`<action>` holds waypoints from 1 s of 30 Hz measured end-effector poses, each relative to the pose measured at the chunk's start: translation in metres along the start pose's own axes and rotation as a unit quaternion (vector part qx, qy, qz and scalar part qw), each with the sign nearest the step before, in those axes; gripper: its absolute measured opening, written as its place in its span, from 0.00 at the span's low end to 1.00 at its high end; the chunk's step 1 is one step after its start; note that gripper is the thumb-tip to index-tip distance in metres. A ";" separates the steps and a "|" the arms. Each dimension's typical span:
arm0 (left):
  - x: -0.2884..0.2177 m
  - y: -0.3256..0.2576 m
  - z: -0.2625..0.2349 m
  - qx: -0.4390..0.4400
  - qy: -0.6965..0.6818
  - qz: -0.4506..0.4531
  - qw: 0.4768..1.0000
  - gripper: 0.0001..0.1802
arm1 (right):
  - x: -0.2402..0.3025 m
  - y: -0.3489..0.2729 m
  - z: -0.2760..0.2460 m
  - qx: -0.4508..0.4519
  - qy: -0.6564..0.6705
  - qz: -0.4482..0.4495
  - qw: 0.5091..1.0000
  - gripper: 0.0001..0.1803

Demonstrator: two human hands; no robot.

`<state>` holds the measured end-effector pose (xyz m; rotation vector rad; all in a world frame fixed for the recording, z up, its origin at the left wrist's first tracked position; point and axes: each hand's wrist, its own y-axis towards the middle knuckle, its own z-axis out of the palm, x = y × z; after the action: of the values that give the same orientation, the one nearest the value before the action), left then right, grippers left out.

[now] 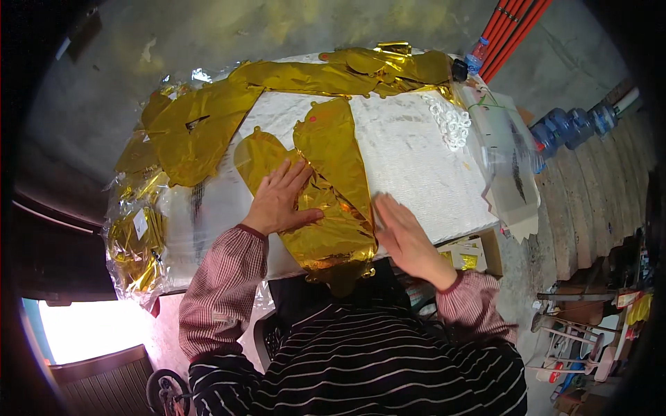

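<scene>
A flat gold foil balloon [336, 159] lies on the white-covered table [423, 187] before me, its near end hanging over the table's front edge. Its far part splits into two lobes, and the foil is creased in the middle. My left hand [281, 201] rests on it with the fingers spread, pressing near the fork of the lobes. Beside the foil's right edge is my right hand [408, 239], fingers stretched out and holding nothing. I cannot tell whether its fingertips touch the foil.
More flat gold foil balloons [201, 132] curve along the table's left and far sides. Clear plastic bags [135, 243] hold folded gold foil at the left edge. White rings [451, 125] lie at the right. A cardboard box [489, 251] stands below the table's right front edge.
</scene>
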<state>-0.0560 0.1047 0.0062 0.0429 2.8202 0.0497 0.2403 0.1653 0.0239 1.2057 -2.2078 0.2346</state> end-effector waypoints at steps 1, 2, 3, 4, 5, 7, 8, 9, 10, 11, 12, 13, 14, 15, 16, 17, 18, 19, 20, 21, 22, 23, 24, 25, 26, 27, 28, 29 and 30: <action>0.000 -0.001 0.000 0.001 -0.001 0.000 1.000 0.50 | -0.005 0.011 0.000 0.019 -0.022 -0.001 1.000 0.35; 0.001 -0.001 0.000 0.001 -0.002 -0.001 1.000 0.50 | -0.009 0.023 0.001 0.039 -0.045 -0.002 0.998 0.35; 0.000 0.000 0.000 -0.001 -0.001 0.001 1.000 0.50 | -0.014 0.031 0.004 0.036 -0.046 -0.002 0.998 0.35; -0.001 0.001 0.000 0.001 -0.001 0.001 1.000 0.50 | -0.019 0.039 0.009 0.040 -0.078 -0.013 0.996 0.36; -0.002 0.001 0.000 0.003 -0.002 -0.002 1.000 0.50 | -0.021 0.047 0.012 0.045 -0.109 -0.024 0.993 0.36; -0.003 0.002 -0.001 0.004 0.002 -0.004 1.000 0.50 | -0.025 0.061 0.015 0.043 -0.127 -0.019 0.991 0.37; -0.003 0.001 -0.001 0.008 0.005 -0.008 1.000 0.50 | -0.026 0.067 0.017 0.044 -0.143 -0.013 0.989 0.38; -0.003 0.001 -0.002 0.007 0.005 -0.009 1.000 0.50 | -0.029 0.073 0.019 0.044 -0.143 -0.013 0.989 0.38; -0.002 0.000 -0.002 0.007 0.005 -0.007 1.000 0.50 | -0.031 0.080 0.020 0.051 -0.155 -0.010 0.987 0.39; -0.002 0.001 -0.002 0.005 0.006 -0.006 1.000 0.50 | -0.033 0.086 0.020 0.058 -0.166 -0.007 0.984 0.40; -0.002 0.001 -0.002 0.005 0.006 -0.006 1.000 0.50 | -0.033 0.091 0.020 0.057 -0.166 -0.008 0.984 0.40; -0.002 0.001 -0.002 0.007 0.005 -0.006 1.000 0.50 | -0.034 0.096 0.021 0.061 -0.166 0.000 0.984 0.40; -0.001 0.001 -0.002 0.010 0.004 -0.008 1.000 0.50 | -0.035 0.100 0.021 0.066 -0.165 0.007 0.984 0.40; -0.001 0.000 -0.001 0.010 0.005 -0.009 1.000 0.50 | -0.036 0.105 0.021 0.066 -0.165 0.006 0.984 0.40; 0.000 0.000 -0.001 0.008 0.004 -0.009 1.000 0.49 | -0.037 0.109 0.021 0.064 -0.160 0.006 0.985 0.39; -0.001 0.000 -0.001 0.006 0.004 -0.009 1.000 0.49 | -0.039 0.113 0.021 0.062 -0.156 0.006 0.986 0.39; -0.001 -0.001 -0.001 0.006 0.004 -0.009 1.000 0.49 | -0.041 0.117 0.021 0.062 -0.156 0.006 0.986 0.39; -0.002 -0.001 -0.002 0.007 0.006 -0.009 1.000 0.49 | -0.043 0.122 0.022 0.057 -0.155 0.005 0.986 0.40; -0.002 0.000 -0.002 0.007 0.007 -0.009 1.000 0.49 | -0.046 0.125 0.022 0.052 -0.154 0.004 0.987 0.41; -0.003 0.000 -0.002 0.007 0.007 -0.009 1.000 0.49 | -0.048 0.129 0.022 0.051 -0.154 0.004 0.987 0.41; -0.003 0.001 -0.002 0.010 0.005 -0.009 1.000 0.49 | -0.051 0.131 0.023 0.053 -0.166 0.006 0.985 0.41; -0.003 0.000 -0.002 0.013 0.003 -0.010 1.000 0.50 | -0.051 0.133 0.024 0.056 -0.177 0.007 0.983 0.41; -0.003 0.000 -0.002 0.013 0.003 -0.012 1.000 0.50 | -0.051 0.133 0.024 0.057 -0.175 0.006 0.983 0.41; -0.002 0.001 -0.002 0.013 0.005 -0.009 1.000 0.50 | -0.052 0.133 0.024 0.058 -0.190 0.008 0.980 0.41; -0.002 0.001 -0.002 0.013 0.006 -0.006 1.000 0.50 | -0.051 0.133 0.024 0.060 -0.205 0.010 0.977 0.40; -0.002 0.001 -0.002 0.015 0.006 -0.008 1.000 0.50 | -0.051 0.132 0.024 0.062 -0.203 0.010 0.977 0.40; -0.003 0.001 -0.002 0.014 0.005 -0.006 1.000 0.50 | -0.051 0.132 0.025 0.062 -0.208 0.011 0.976 0.40; -0.002 0.001 -0.002 0.013 0.004 -0.005 1.000 0.50 | -0.050 0.132 0.025 0.061 -0.213 0.012 0.975 0.41; -0.002 0.001 -0.002 0.015 0.004 -0.006 1.000 0.50 | -0.049 0.133 0.025 0.062 -0.211 0.012 0.975 0.41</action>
<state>-0.0550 0.1051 0.0091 0.0324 2.8290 0.0059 0.1416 0.2650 -0.0073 1.4019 -2.6054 0.1357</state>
